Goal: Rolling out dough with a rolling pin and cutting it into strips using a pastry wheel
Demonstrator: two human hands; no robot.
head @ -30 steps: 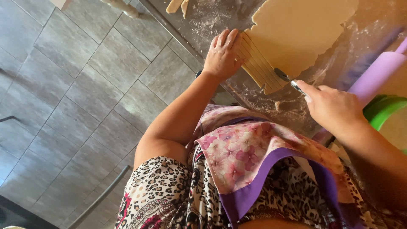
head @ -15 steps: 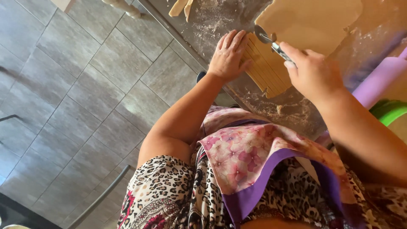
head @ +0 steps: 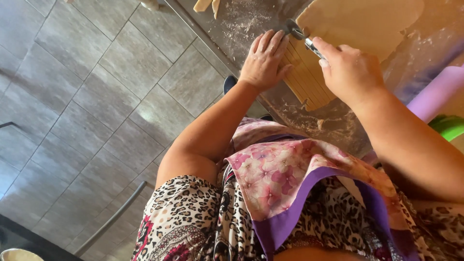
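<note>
Possibly the wheel cutter (head: 294,29), gripped in the right hand (head: 350,72), nicks the flat left hand (head: 265,60) pressing the dough (head: 357,24) at upper right.

Purple rolling pin (head: 437,94), green bowl (head: 449,126), grey floor tiles (head: 87,106).

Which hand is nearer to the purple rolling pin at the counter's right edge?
Right. The right hand, gripping the metal cutter wheel, sits beside the purple rolling pin. The left hand presses the cut dough strips, farther away.
</note>
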